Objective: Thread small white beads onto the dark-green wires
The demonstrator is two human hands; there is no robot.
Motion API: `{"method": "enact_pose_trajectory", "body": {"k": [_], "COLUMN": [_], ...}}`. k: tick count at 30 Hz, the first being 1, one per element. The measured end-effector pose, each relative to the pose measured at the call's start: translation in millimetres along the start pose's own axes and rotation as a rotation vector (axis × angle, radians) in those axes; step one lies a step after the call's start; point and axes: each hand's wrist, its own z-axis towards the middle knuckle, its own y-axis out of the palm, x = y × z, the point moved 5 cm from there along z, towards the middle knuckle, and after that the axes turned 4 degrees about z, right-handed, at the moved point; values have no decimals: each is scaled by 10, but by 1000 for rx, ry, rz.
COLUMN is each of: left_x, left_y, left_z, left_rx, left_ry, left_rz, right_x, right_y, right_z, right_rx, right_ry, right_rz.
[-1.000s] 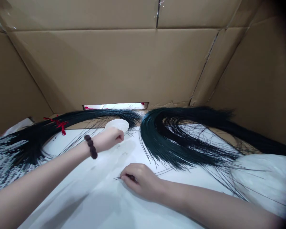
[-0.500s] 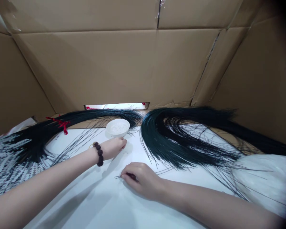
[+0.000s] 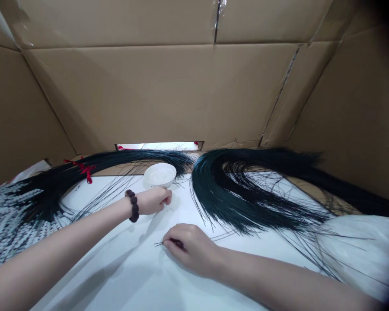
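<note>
My left hand [image 3: 154, 200], with a dark scrunchie-like band [image 3: 133, 206] on its wrist, is closed just in front of a small white bowl [image 3: 160, 173]. Its fingertips are pressed together, and whatever they may hold is too small to make out. Tiny pale grains and dark specks show inside the bowl. Nearer to me, my right hand [image 3: 191, 249] pinches a few thin dark wires [image 3: 157, 244], whose tips stick out to the left of the fingers. Behind that hand, a thick bundle of dark green wires [image 3: 210, 190] curves over the white tabletop [image 3: 142, 276].
On the left, another dark wire bundle [image 3: 116, 158] is bound with a red tie [image 3: 88, 169]. Many strands with small white pieces [image 3: 16, 224] spread below it. A white plastic bag [image 3: 363, 246] lies at right. Cardboard walls [image 3: 155, 95] enclose the table, with a slot at the back.
My left hand stays beside the bowl, its wrist and fingers turned slightly. My right hand has shifted a little toward me, still pinching the wires.
</note>
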Motion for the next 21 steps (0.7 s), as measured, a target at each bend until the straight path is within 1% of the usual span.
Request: {"method": "enact_pose_trajectory", "body": {"k": [2,4,6,8,10,12,14,17,21], "left_x": [-3,-57,-172,-322,-456,-543,-591,-646,-732], "left_y": [-159,-368,-550,-633,-581,-445,-308,-189,-184], "left_z": [0,21,74,154,251,341,410,470,479], "left_rx": [33,98,164,187,122,16,-53,-80,-92], "left_ry": [-19,-47,-98,-170,-231,-266,-285,-311,-349], "left_rz": [-3,-6,-8,-6,-10,-24,-43,-81,-154], "right_x": [0,1,0,-6,-18,-30,-37,-43,-43], "right_y": [-1,0,-1,-1,-4,-7,-10,-10,-15], "right_z": [-1,1,4,6,6,4,1,1,9], "right_rx": [-2,-5,-2,0,1,1,3,0,0], "right_ry": [-3,-6,-6,-7,-8,-6,-4,-9,-16], "right_rz": [3,7,9,3,-5,-9,-8,-9,1]}}
